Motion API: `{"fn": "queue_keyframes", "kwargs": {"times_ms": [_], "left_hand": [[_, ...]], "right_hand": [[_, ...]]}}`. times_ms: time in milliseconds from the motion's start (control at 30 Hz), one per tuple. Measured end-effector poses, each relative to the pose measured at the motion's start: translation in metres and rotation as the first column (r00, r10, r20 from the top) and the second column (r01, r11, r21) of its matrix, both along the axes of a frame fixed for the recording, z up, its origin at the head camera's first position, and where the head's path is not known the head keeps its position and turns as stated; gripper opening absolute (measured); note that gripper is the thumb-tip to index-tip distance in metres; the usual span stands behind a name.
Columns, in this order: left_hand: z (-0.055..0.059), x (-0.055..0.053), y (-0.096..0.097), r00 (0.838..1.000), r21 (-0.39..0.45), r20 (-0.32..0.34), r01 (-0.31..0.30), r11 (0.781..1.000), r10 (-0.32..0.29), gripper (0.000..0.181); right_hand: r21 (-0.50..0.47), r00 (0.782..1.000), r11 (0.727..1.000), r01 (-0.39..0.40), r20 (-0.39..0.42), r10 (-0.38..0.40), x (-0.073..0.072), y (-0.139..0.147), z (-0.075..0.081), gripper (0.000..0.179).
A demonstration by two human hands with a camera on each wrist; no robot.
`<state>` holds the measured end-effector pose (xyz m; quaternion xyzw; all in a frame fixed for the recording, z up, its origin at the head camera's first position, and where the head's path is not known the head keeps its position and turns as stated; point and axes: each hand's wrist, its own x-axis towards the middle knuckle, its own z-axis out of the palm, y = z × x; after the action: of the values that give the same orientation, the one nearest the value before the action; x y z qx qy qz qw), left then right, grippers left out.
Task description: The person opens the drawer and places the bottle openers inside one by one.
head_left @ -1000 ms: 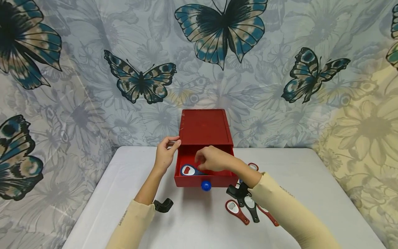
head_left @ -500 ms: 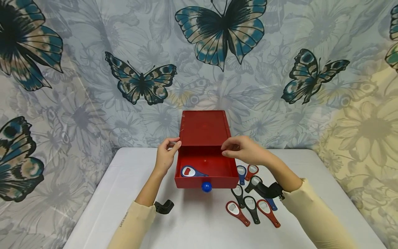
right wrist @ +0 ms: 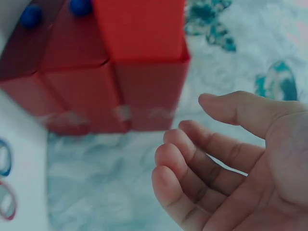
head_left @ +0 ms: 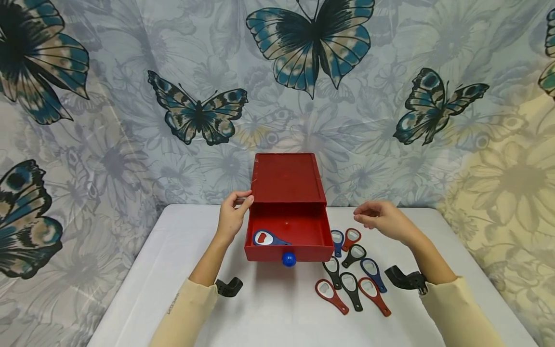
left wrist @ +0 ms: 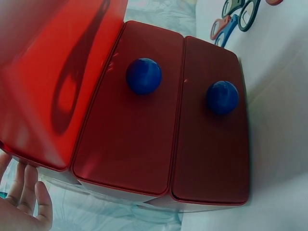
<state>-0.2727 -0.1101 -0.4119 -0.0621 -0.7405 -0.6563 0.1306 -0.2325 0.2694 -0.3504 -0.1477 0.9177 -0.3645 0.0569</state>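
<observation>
A red drawer cabinet (head_left: 287,177) stands on the table with its top drawer (head_left: 310,233) pulled out. A blue bottle opener (head_left: 270,237) lies inside, at the drawer's front left; its shadow shows through the drawer bottom in the left wrist view. My left hand (head_left: 231,217) touches the cabinet's left side near the top, fingers loosely extended. My right hand (head_left: 383,220) hovers right of the cabinet, fingers slightly bent and nothing between them. Below it, several bottle openers in red (head_left: 375,296), black (head_left: 350,291) and blue (head_left: 374,274) lie on the table.
The white table (head_left: 195,318) runs back to a butterfly-printed cloth (head_left: 199,115). A blue knob (head_left: 288,259) sticks out from the pulled-out drawer. Two shut drawers, each with a blue knob (left wrist: 143,76), sit beneath it in the left wrist view.
My right hand has come out of the drawer and moved right, past the cabinet's edge. The blue bottle opener stays in the drawer. My left hand has held its place.
</observation>
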Motion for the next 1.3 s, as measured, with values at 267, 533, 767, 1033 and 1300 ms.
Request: {"fn": "queue_keyframes", "kwargs": {"times_ms": [267,533,767,1033,1300], "left_hand": [[0.015,0.008,0.004,1.0,-0.019,0.012,0.006,1.0,-0.006,0.029],[0.034,0.025,0.008,1.0,-0.039,-0.013,0.012,0.999,-0.012,0.029],[0.032,0.024,0.006,1.0,-0.028,-0.011,0.01,1.0,-0.01,0.028],[0.033,0.025,0.005,1.0,-0.024,-0.02,0.001,1.0,-0.001,0.027],[0.03,0.024,0.005,1.0,-0.022,-0.023,0.001,1.0,-0.001,0.026]], "right_hand": [[0.002,0.986,0.991,0.134,0.096,-0.134,0.004,0.025,-0.052,0.037],[0.107,0.95,0.959,0.261,0.147,-0.275,0.013,0.042,-0.102,0.043],[0.291,0.926,0.915,0.28,0.17,-0.338,0.022,0.043,-0.132,0.045],[0.375,0.923,0.879,0.295,0.127,-0.363,0.031,0.035,-0.145,0.043],[0.354,0.921,0.877,0.325,0.092,-0.379,0.037,0.03,-0.145,0.031]]}}
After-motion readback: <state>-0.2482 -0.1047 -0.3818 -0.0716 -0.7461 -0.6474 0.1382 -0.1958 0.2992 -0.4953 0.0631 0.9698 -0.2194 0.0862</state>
